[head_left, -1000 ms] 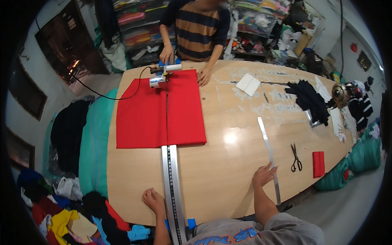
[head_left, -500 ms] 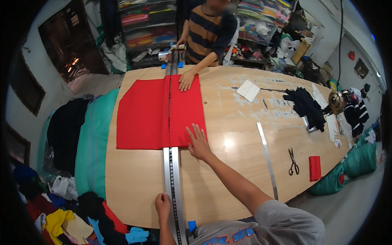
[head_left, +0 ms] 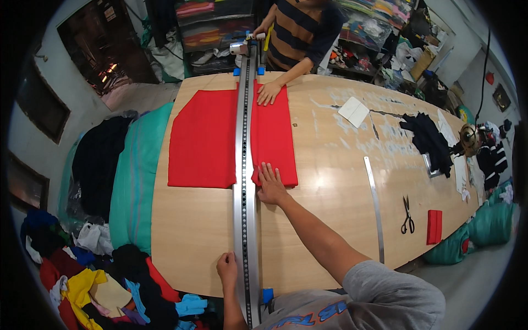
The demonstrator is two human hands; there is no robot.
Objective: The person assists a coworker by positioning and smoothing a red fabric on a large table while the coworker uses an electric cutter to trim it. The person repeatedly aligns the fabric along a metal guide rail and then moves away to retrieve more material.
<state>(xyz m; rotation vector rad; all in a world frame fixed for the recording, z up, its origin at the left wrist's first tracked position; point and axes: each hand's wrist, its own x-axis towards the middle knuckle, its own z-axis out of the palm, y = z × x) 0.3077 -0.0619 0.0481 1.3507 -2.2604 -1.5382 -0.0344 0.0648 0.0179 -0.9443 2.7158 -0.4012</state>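
My right hand [head_left: 272, 187] lies flat with fingers spread on the front inner corner of the right-hand piece of red cloth [head_left: 278, 140]. Close to the table's front, my left hand [head_left: 226, 268] is closed beside a long metal rail [head_left: 238, 214]; whatever it holds, if anything, is hidden. The rail runs from front to back, with a dotted dark strip down its middle. It shows bare between the right piece and the left piece of red cloth [head_left: 202, 143]. The right piece's inner edge looks bunched up. Across the table, a co-worker's hand [head_left: 269, 93] rests on the right piece's far end.
The co-worker's other hand is near a device [head_left: 238, 48] at the rail's far end. Right of me lie a metal ruler [head_left: 374, 203], scissors [head_left: 407, 215], a folded red cloth [head_left: 434, 226], a white card [head_left: 353, 112] and black fabric [head_left: 428, 140]. Piled clothes [head_left: 82, 291] are at left.
The red cloth lay over the rail, divided by a thin line; now its two parts stand apart and the rail shows between them. The right part has shifted right. The view has moved slightly.
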